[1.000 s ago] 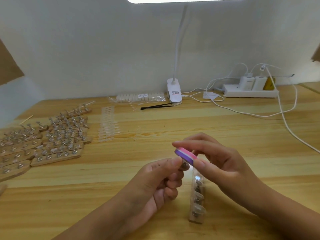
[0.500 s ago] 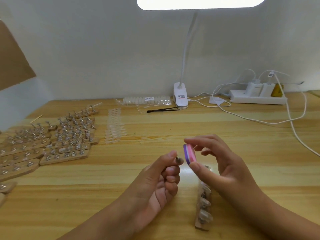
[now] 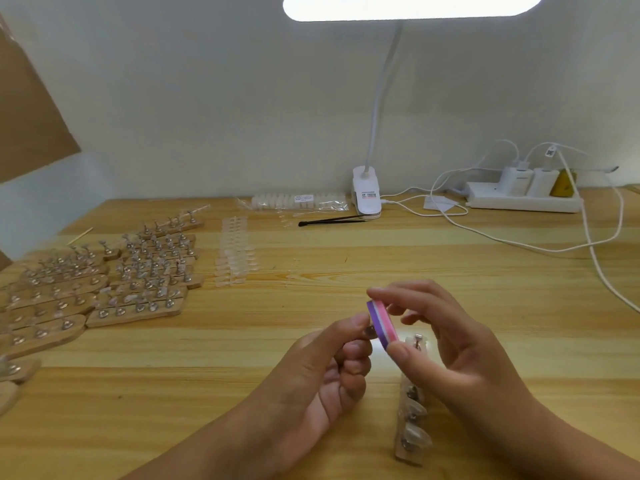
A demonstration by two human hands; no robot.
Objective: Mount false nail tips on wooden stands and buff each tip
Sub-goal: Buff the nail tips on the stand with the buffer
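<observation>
Head view looks down on our two hands, held close together just above the counter (image 3: 467, 271). Our left hand (image 3: 311, 375) has its fingers curled in, and its grip pinches a small grey piece (image 3: 370, 332) between thumb and forefinger; it is mostly hidden, so we take it for a nail tip on its metal holder but cannot be sure. Our right hand (image 3: 460, 348) holds a pink and purple buffing block (image 3: 381, 323), its grip narrow, with the forefinger along the top edge and the thumb under the lower end. The block's purple face lies against the pinched piece. Under the right hand a wooden stand (image 3: 407, 457) lies on the counter, running toward us, with clear nail tips (image 3: 415, 408) mounted along it. Well apart at the left, many more wooden stands (image 3: 138, 315) lie side by side in rows, their metal holders upright. Just to the right of them loose tips (image 3: 235, 251) lie in two columns. Near the wall a clear bag of tips (image 3: 301, 201) lies beside the white lamp clamp (image 3: 367, 197), with black tweezers (image 3: 332, 220) in front of it. At the far right a power strip (image 3: 519, 204) carries chargers, and white cables (image 3: 519, 245) loop across the counter.
</observation>
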